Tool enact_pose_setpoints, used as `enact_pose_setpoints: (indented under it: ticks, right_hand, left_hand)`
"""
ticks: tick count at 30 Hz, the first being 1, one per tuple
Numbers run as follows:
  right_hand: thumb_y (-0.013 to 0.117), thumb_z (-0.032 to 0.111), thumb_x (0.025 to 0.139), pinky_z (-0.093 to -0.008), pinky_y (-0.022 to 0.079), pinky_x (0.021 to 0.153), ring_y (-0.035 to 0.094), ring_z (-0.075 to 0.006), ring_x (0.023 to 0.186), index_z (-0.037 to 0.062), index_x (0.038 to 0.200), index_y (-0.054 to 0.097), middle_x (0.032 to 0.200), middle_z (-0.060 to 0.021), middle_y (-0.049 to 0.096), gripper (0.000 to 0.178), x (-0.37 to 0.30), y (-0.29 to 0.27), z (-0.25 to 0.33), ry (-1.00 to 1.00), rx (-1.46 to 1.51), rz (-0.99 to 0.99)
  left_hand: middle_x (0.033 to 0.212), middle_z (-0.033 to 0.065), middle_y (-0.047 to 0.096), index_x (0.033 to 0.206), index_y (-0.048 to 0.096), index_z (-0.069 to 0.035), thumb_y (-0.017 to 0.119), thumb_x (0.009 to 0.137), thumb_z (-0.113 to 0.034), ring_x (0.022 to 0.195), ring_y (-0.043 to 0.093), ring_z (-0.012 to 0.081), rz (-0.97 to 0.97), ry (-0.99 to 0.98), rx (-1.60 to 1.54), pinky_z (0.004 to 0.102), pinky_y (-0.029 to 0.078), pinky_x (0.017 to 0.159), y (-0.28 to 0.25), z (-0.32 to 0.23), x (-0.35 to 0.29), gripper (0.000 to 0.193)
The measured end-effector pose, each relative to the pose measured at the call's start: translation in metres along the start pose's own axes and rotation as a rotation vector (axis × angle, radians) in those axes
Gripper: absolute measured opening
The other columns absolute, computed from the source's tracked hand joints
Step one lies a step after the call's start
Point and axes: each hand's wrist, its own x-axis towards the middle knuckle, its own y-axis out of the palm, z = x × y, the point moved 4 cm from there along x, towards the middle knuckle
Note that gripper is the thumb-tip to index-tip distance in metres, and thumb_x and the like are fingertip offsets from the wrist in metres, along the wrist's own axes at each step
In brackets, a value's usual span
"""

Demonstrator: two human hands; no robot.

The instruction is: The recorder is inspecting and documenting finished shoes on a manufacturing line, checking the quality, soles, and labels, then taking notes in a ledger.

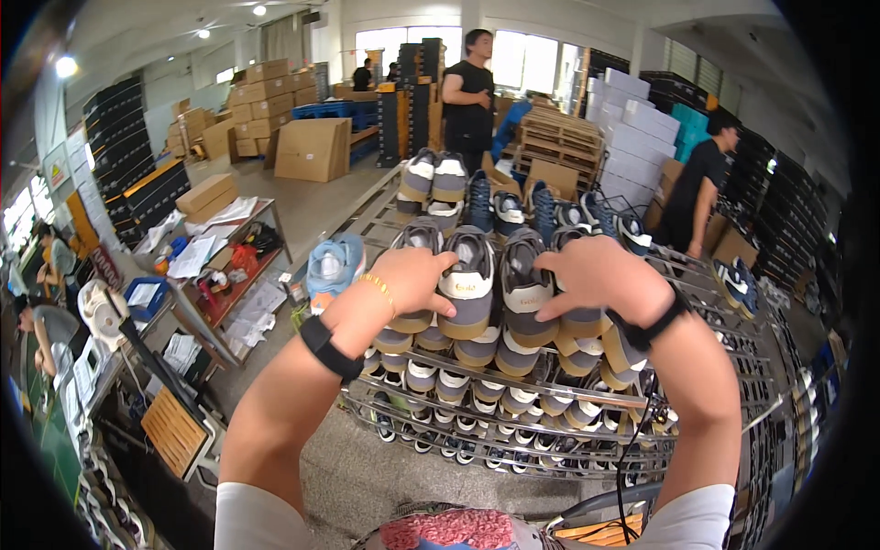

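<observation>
Metal rack, 2 hands angled inward over sneakers

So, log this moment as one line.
left hand: at white-heeled shoe | right hand: at neighboring shoe | both shoes: side by side, heels toward wearer | place: metal rack

Grey shoe partly hidden behind right hand, white sleeves cut off

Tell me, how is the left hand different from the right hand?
The left hand wears a gold-coloured bracelet; the right hand shows none. The left hand is at the left side of a white-heeled shoe; the right hand is at the right side of a greyer-heeled shoe. Both wear a black band.
</observation>
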Motion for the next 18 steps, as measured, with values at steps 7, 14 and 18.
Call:
enact_pose_setpoints:
  ticks: [7,14,18]
  right_hand:
    - [0.071,0.03,0.073,-0.0372,0.047,0.074,0.059,-0.0297,0.088,0.0058,0.1,0.06,0.097,-0.0096,0.061,0.038,-0.097,0.076,0.079,-1.035,0.864,-0.546]
    - [0.064,0.027,0.08,-0.0308,0.048,0.071,0.062,-0.0254,0.084,0.0052,0.101,0.059,0.092,-0.0117,0.063,0.03,-0.048,0.245,0.278,-1.216,0.816,0.308]
    - [0.064,0.035,0.08,-0.0306,0.048,0.072,0.063,-0.0199,0.084,0.0058,0.102,0.061,0.092,-0.0104,0.065,0.037,-0.014,0.365,0.334,-1.331,0.44,0.706]
  left_hand:
    - [0.107,0.0116,0.056,0.107,0.054,-0.008,0.071,0.071,-0.021,0.1,0.052,0.0303,-0.806,-0.245,-0.16,0.0385,0.043,0.085,0.09,-0.007,-0.202,0.042]
    - [0.105,0.0141,0.06,0.105,0.058,-0.01,0.06,0.078,-0.034,0.095,0.058,0.0317,-0.071,-1.342,-0.361,0.0418,0.047,0.081,0.305,-0.169,-0.477,0.036]
    - [0.106,0.012,0.062,0.11,0.058,-0.013,0.058,0.076,-0.04,0.099,0.059,0.0299,0.408,-1.878,-0.845,0.0421,0.048,0.082,0.385,-0.307,-0.546,0.044]
